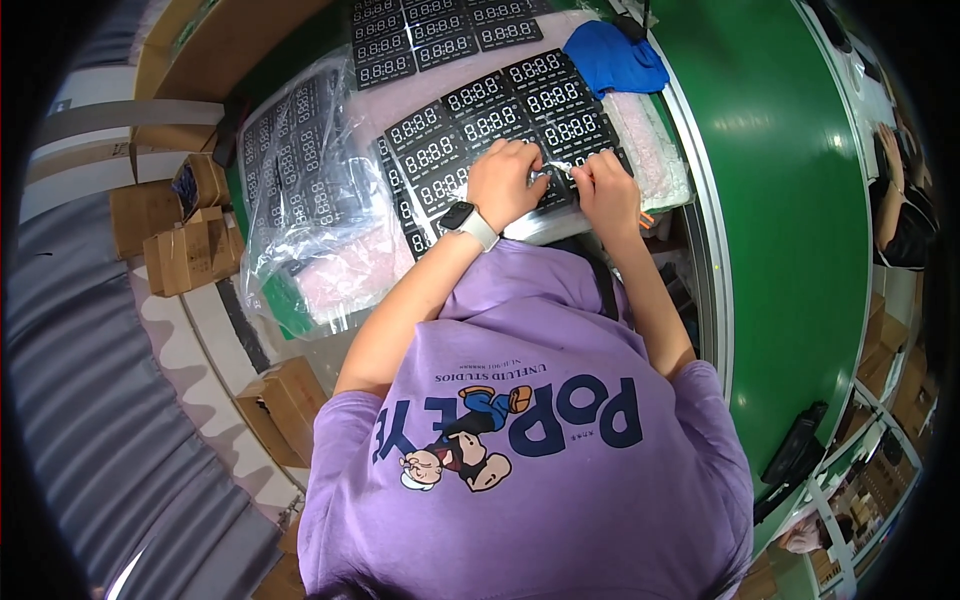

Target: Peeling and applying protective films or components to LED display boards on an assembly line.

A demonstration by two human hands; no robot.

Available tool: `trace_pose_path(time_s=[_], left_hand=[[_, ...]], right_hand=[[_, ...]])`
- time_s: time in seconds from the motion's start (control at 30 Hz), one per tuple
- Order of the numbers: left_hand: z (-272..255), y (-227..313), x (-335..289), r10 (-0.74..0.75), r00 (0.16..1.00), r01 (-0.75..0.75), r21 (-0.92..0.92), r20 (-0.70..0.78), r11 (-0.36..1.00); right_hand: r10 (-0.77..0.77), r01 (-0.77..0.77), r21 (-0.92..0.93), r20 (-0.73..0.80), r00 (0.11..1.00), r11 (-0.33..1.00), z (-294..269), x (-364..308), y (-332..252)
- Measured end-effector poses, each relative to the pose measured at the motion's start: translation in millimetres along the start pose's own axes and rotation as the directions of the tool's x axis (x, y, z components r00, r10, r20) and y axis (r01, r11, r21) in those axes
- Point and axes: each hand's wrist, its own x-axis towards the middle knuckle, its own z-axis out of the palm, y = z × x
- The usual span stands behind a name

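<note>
Black digital display panels (493,122) with white digits lie in rows in front of me. Over their near rows, my left hand (508,183), wearing a watch (460,216) with a pale strap, is curled with thumb and forefinger pinched. A small shiny strip of clear film (560,172) shows between my hands, and the left fingertips appear to grip its one end. At its other end my right hand (608,192) is closed, thumb against forefinger. The film's edges are hard to make out, and my hands hide part of the panels beneath.
More display panels (415,45) lie farther back. To the left, others sit under a clear plastic bag (350,215). A blue cloth (615,60) rests at the far right on pink foam (645,140). Cardboard boxes (195,250) stand left; a green table (770,220) stretches along the right.
</note>
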Motion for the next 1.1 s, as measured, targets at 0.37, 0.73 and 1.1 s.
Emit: trace_pose_path(time_s=[0.37,0.73,1.1], left_hand=[[5,0,-3,0.100,0.994,-0.101,-0.004,-0.049,0.995],[-68,-29,-14,0.087,0.913,0.030,-0.281,0.398,0.959],[-99,-24,-13,-0.483,0.875,0.471,-0.176,-0.031,0.864]], right_hand=[[-0.123,0.115,0.135,0.055,0.991,0.984,-10,2,5],[-0.051,0.037,0.150,0.093,0.994,0.988,-8,6,15],[0.122,-0.168,0.256,0.187,0.975,0.952,-12,50,5]])
